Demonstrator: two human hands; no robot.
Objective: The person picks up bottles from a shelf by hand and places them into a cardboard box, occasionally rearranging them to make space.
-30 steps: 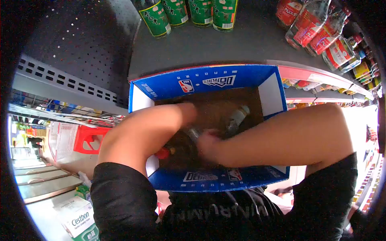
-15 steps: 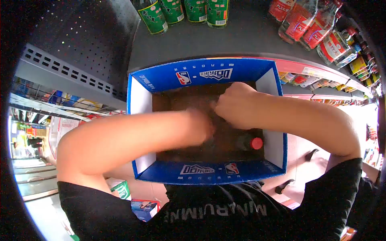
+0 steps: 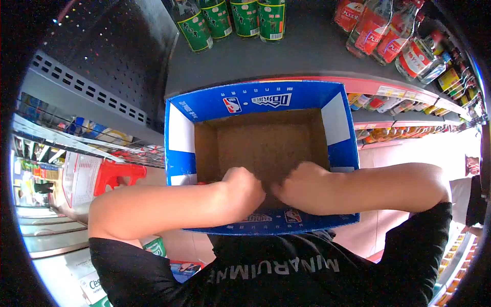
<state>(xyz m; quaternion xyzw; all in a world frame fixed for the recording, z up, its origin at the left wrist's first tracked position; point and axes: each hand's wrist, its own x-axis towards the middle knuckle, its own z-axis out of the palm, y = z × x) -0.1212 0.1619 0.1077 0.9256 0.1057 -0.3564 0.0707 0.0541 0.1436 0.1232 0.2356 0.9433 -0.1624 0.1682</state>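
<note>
A blue cardboard box [image 3: 261,94] with a brown inside is in front of my chest at the shelf edge. My left hand [image 3: 245,190] is curled over the near part of the box, knuckles up. Close to it, my right hand [image 3: 304,187] is curled too and slightly blurred. The fingers of both hands point down and are hidden, so whatever they hold does not show. A small red thing [image 3: 201,183], partly covered by my left forearm, shows at the left inside the box.
Several green-labelled glass bottles [image 3: 271,20] stand on the dark shelf [image 3: 302,61] beyond the box. Red-labelled bottles [image 3: 369,33] are at its right. A perforated metal panel [image 3: 92,87] rises on the left. Lower shelves [image 3: 399,124] hold more bottles. A person [image 3: 463,199] is at the far right.
Both hands have moved toward me, to the near side of the box. The red-capped bottle at the box's near right no longer shows. A red thing now shows at the left.
</note>
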